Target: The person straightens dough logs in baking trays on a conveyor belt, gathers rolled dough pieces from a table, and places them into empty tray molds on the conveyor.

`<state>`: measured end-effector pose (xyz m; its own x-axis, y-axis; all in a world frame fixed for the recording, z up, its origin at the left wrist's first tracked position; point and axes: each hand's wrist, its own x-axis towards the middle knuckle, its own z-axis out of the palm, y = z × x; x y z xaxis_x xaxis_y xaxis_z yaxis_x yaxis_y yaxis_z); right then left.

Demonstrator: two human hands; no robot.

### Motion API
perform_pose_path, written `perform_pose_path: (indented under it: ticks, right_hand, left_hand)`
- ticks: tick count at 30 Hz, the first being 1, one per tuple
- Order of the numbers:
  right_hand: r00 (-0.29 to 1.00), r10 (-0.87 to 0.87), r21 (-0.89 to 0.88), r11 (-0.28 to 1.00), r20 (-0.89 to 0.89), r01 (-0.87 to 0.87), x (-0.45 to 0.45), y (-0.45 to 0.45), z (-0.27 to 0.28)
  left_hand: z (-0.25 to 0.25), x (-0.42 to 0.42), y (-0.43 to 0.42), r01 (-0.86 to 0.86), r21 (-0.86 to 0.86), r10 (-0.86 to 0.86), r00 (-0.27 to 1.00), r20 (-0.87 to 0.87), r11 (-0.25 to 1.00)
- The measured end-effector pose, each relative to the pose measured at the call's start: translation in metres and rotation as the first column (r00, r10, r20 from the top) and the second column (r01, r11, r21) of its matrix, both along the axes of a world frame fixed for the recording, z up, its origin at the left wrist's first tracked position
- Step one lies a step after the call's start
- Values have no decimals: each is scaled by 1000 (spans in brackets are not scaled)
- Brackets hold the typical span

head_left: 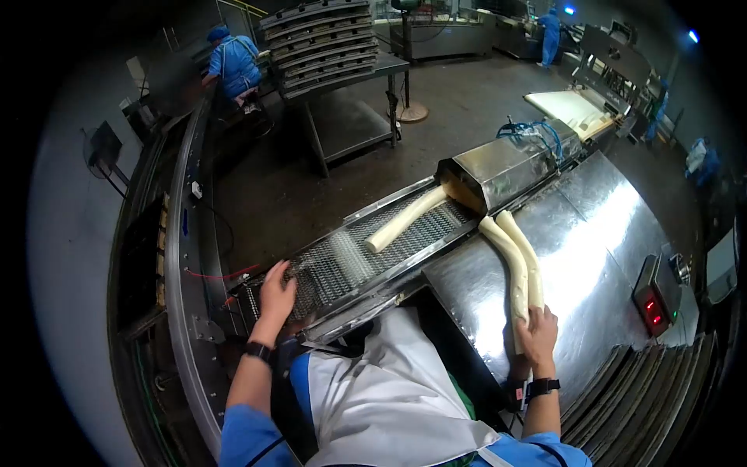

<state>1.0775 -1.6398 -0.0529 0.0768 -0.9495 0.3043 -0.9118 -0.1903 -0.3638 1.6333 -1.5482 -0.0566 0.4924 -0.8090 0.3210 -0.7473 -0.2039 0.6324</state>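
A long, pale dough roll (405, 222) lies on the metal mesh conveyor (319, 268), its far end at the mouth of a steel housing (513, 159). Over the near end of the belt is my left hand (276, 296), fingers stretched out and nothing held. Two more dough rolls, a left one (510, 261) and a right one (531, 261), rest side by side on the shiny steel table (591, 226). My right hand (538, 338) grips them near their close ends, its fingers curled over the dough; part of those ends is hidden beneath it.
A scale with red digits (654, 300) stands at the table's right edge. Dark trays (638, 397) are stacked at lower right, and more trays (319, 47) sit on a metal stand. A curved rail (183, 233) runs along my left. A co-worker in blue (233, 66) sits beyond it.
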Motion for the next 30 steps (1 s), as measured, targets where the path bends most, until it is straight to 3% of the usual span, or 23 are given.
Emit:
perform_pose_path:
  ticks: [2,6,8,11,14,17,18,21,22,23,24,25,26,27,28,29,30]
  right_hand:
    - [998,33,42,999,-44,-31,4,6,5]
    - [993,114,-1,993,-38,-114,-1,11,-3]
    - [993,115,46,992,-17,-114,4,10,4]
    - [995,96,71,993,-32,-94,15,3,7]
    - [989,110,178,980,-98,-92,35,-5,22]
    - [980,144,207,972,-137,-114,50,-11,17]
    - [975,169,201,970,-143,-139,55,-12,17]
    - [983,154,233,964,-97,-128,71,-6,20]
    - [976,193,229,959,-100,-166,71,-6,12]
    - [976,201,173,968,-85,-184,65,-7,1]
    - [975,214,115,972,-66,-206,61,-11,-7]
    - [976,215,169,964,-39,-206,58,-13,-8]
    - [977,212,229,952,-15,-203,53,-14,-8]
    - [960,207,282,925,186,-254,45,-21,-15]
    - [910,175,332,891,375,-308,43,-27,-18]
    - [792,157,428,770,591,-472,57,-22,15]
    - [708,2,460,760,706,-460,62,-25,15]
  left_hand:
    - [20,-40,-49,108,57,-108,994,-12,992]
    - [3,-81,-124,265,450,-277,960,-42,853]
    - [0,-114,-133,140,348,-172,983,64,927]
    - [15,-151,-138,136,238,-188,959,211,962]
    - [-9,-156,-155,185,81,-202,912,357,979]
    - [-8,-147,-143,85,83,-112,907,405,993]
    - [-5,-141,-140,59,76,-85,912,402,995]
    - [-15,-115,-136,-46,394,-57,967,246,918]
    - [-27,-106,-131,-11,327,-67,971,227,945]
    - [-9,-107,-119,90,403,-70,996,-63,911]
    - [18,-107,-102,205,430,-48,936,-348,879]
    - [25,-104,-78,308,235,-102,778,-620,922]
    - [29,-102,-57,345,5,-197,548,-813,939]
    - [32,-98,-48,336,-72,-146,202,-968,939]
    - [19,-94,-43,184,-178,-137,-214,-967,967]
    - [28,-88,-25,126,-228,-191,-252,-949,965]
    - [39,-83,-9,70,-276,-246,-284,-927,959]
